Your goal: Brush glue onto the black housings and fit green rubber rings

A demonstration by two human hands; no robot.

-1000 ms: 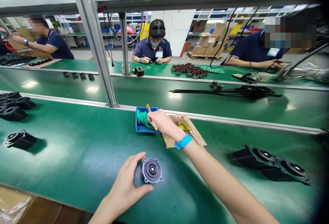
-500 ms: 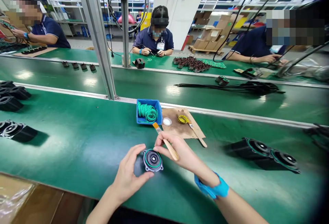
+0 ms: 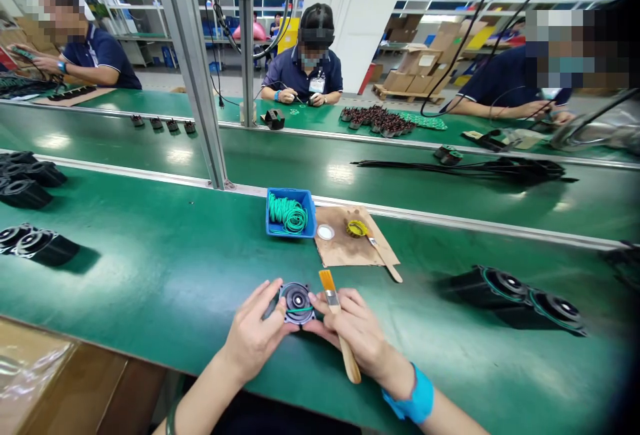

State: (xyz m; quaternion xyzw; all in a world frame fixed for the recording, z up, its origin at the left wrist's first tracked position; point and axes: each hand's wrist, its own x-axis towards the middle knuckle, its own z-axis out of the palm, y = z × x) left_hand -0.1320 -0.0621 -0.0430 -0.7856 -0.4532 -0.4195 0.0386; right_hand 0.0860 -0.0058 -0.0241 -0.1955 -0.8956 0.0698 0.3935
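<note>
A black round housing [image 3: 299, 295] with small corner lugs is held at the near middle of the bench. My left hand [image 3: 257, 328] grips its left side, thumb on the top face. My right hand [image 3: 357, 332] holds a paintbrush [image 3: 345, 348] with orange bristles pointing away from me, while its thumb and fingers also pinch the housing's right side. A thin green rubber ring [image 3: 300, 310] lies across the near part of the housing's face, between both thumbs; parts of it are hidden.
Ahead stands a blue bin [image 3: 290, 234] of green rings. Beside it, cardboard [image 3: 340, 255] carries a white lid [image 3: 325, 232], a yellow-rimmed pot [image 3: 357, 228] and another brush [image 3: 387, 262]. Black double housings [image 3: 505, 302] stand right, others [image 3: 47, 248] left. A metal post [image 3: 187, 68] rises ahead; co-workers sit opposite.
My right hand has moved nearer me and turned, taking the housing's right side with the brush still held. The green ring has gone from a circle around the face to a line across it.
</note>
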